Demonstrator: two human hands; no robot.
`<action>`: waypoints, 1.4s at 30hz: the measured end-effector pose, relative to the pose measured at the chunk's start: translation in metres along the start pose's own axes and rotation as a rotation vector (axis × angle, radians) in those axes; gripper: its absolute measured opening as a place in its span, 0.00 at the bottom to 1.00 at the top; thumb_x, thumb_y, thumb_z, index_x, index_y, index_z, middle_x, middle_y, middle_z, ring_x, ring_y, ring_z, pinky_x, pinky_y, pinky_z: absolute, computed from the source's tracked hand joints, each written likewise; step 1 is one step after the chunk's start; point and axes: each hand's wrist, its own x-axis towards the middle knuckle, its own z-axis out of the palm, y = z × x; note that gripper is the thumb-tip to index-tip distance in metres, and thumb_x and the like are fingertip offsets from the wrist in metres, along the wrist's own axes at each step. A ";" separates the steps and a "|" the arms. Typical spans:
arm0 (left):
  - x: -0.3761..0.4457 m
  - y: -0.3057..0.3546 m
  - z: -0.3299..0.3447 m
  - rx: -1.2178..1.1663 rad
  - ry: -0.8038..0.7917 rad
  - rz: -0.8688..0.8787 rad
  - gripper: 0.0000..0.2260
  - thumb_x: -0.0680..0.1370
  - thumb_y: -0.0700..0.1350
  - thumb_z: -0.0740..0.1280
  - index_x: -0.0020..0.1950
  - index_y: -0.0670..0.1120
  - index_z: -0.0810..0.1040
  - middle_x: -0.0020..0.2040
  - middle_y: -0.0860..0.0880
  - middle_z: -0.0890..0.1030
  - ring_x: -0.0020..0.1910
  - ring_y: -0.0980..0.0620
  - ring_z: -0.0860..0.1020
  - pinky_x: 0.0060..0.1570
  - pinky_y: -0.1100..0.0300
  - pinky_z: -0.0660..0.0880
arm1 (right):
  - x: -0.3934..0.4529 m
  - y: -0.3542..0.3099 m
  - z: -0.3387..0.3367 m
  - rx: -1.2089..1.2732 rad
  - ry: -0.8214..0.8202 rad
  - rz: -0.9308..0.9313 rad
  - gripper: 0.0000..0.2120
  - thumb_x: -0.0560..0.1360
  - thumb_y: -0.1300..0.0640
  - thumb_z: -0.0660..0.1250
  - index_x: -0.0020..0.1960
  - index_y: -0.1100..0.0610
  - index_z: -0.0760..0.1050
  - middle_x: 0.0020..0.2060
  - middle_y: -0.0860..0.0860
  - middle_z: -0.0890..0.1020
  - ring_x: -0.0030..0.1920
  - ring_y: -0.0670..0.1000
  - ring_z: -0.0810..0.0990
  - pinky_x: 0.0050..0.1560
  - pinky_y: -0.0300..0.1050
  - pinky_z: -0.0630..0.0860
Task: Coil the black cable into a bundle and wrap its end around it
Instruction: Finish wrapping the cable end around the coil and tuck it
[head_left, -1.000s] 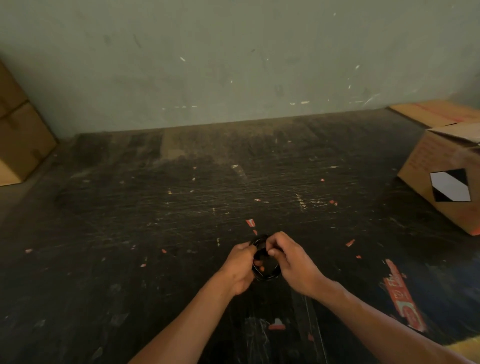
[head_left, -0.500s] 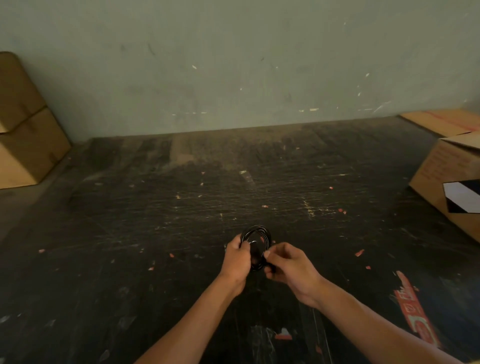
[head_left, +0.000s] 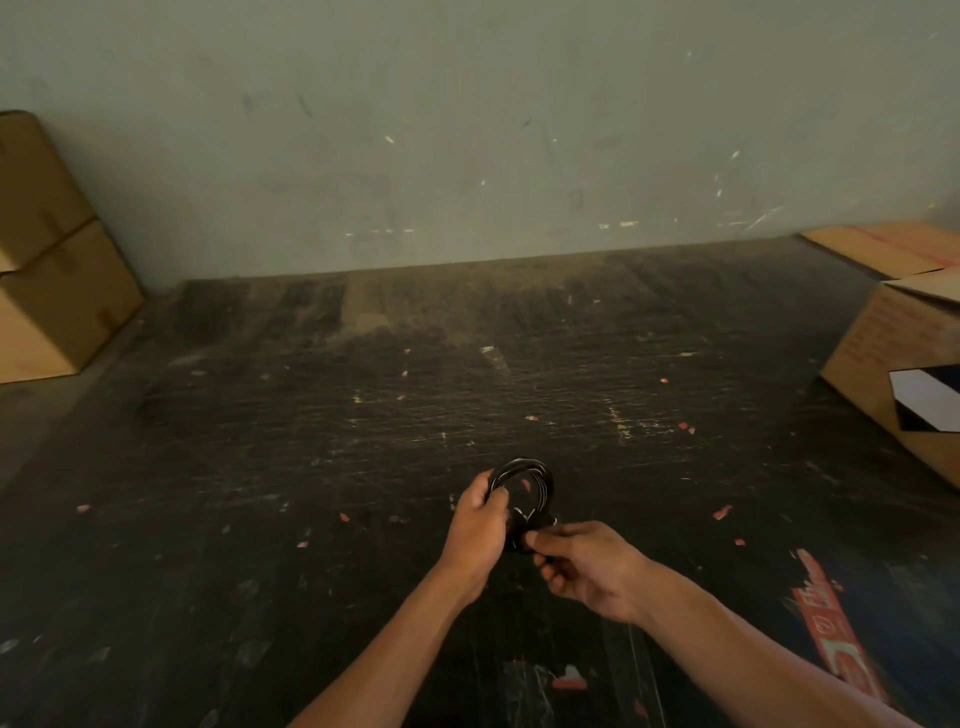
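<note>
The black cable (head_left: 540, 480) is coiled into a small round bundle, held upright above the dark table (head_left: 311, 441). My left hand (head_left: 480, 525) grips the bundle's left side. My right hand (head_left: 582, 564) is lower and to the right, its thumb and fingers pinched on the cable's end at the bottom of the coil. The lower part of the bundle is hidden between my hands.
Stacked cardboard boxes (head_left: 47, 260) stand at the far left by the grey wall. An open cardboard box (head_left: 883, 358) with a black-and-white label sits at the right edge, a flat carton behind it. Red tape scraps (head_left: 831, 639) stick to the table.
My left hand raised and turned the coil so its ring faces me. My right hand slid off the top of the coil, down and to the right, pinching the cable end.
</note>
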 end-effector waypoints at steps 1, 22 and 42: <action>-0.001 0.000 0.001 -0.008 0.002 0.001 0.13 0.83 0.39 0.57 0.65 0.42 0.75 0.45 0.38 0.75 0.38 0.56 0.82 0.30 0.71 0.73 | 0.000 0.000 0.000 -0.016 -0.001 -0.002 0.09 0.74 0.62 0.70 0.54 0.62 0.82 0.35 0.53 0.81 0.34 0.49 0.77 0.33 0.40 0.75; 0.003 -0.010 0.002 -0.088 0.061 -0.043 0.12 0.84 0.49 0.56 0.48 0.47 0.77 0.39 0.49 0.71 0.37 0.53 0.69 0.44 0.55 0.70 | 0.007 0.027 -0.011 -0.229 0.146 0.038 0.07 0.76 0.63 0.67 0.52 0.59 0.82 0.37 0.53 0.79 0.34 0.47 0.76 0.32 0.38 0.74; 0.018 -0.012 -0.014 -0.347 0.358 -0.049 0.06 0.82 0.44 0.62 0.57 0.47 0.77 0.45 0.47 0.81 0.41 0.53 0.77 0.42 0.58 0.75 | -0.013 0.008 -0.003 -0.106 0.152 -0.129 0.11 0.77 0.67 0.64 0.57 0.58 0.75 0.44 0.58 0.80 0.40 0.52 0.80 0.40 0.44 0.77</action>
